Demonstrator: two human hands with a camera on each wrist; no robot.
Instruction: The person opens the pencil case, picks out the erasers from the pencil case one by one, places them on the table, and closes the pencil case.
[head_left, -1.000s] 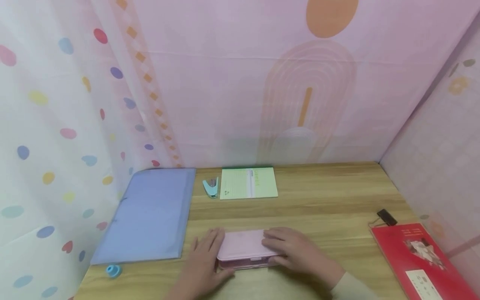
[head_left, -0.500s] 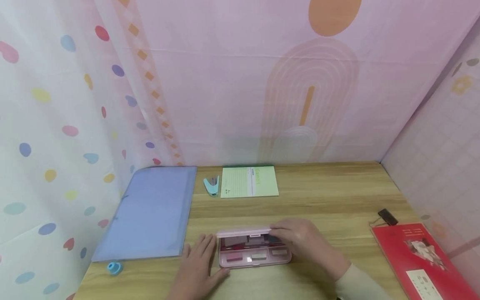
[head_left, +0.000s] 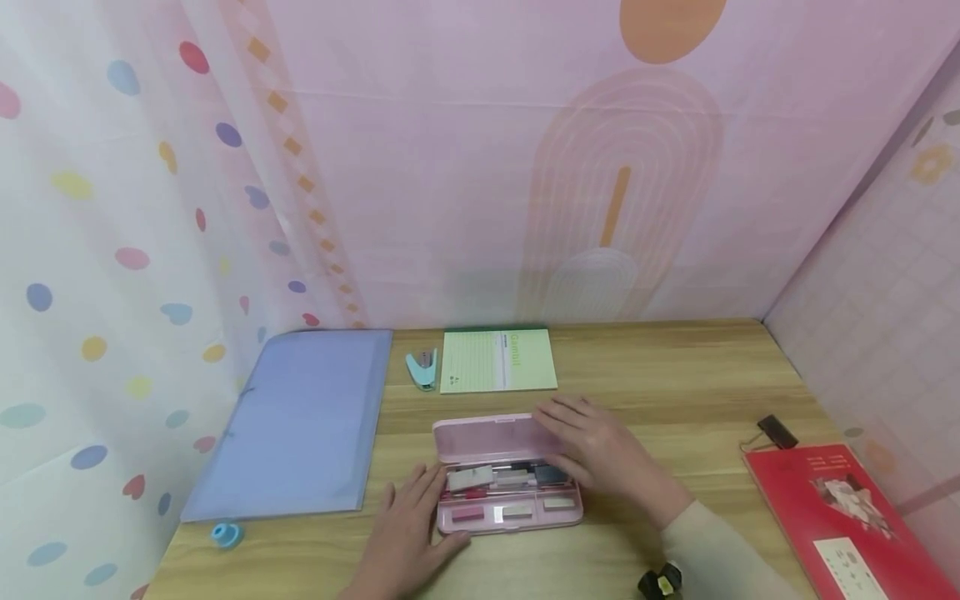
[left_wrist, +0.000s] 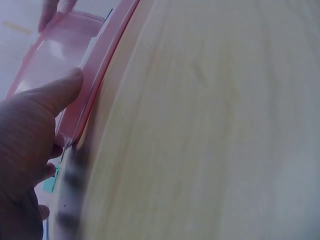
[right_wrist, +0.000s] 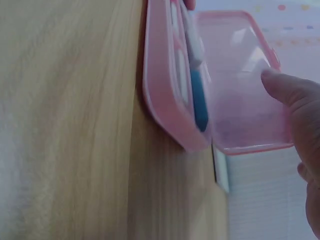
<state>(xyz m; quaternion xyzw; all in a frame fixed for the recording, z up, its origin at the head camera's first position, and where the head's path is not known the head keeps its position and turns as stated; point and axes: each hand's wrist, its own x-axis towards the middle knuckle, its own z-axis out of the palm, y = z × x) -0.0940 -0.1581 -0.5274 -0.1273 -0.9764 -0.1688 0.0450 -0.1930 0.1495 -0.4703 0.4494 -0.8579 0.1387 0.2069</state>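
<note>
A pink pencil case (head_left: pixel 510 529) stands on the table with its translucent lid (head_left: pixel 487 439) raised and tilted back. Inside it lie a white eraser (head_left: pixel 470 478), a dark piece (head_left: pixel 550 475) at the right and several small blocks in the front row. My right hand (head_left: pixel 603 446) grips the lid at its right end; in the right wrist view the thumb (right_wrist: pixel 285 87) lies on the lid's inner face, the other fingers behind it. At the case's left end rests my left hand (head_left: pixel 405 529), fingers extended, its thumb (left_wrist: pixel 62 92) against the front wall.
Behind the case are a light blue stapler (head_left: pixel 422 371) and a green notebook (head_left: pixel 498 361). A blue folder (head_left: pixel 292 425) lies left, with a small blue object (head_left: pixel 226 535) before it. A red booklet (head_left: pixel 847 517) with a black binder clip (head_left: pixel 777 432) lies right.
The pencil case lid has gone from nearly closed to swung up and back, showing the contents. My right hand has moved up and away with it; the left hand has stayed at the left end.
</note>
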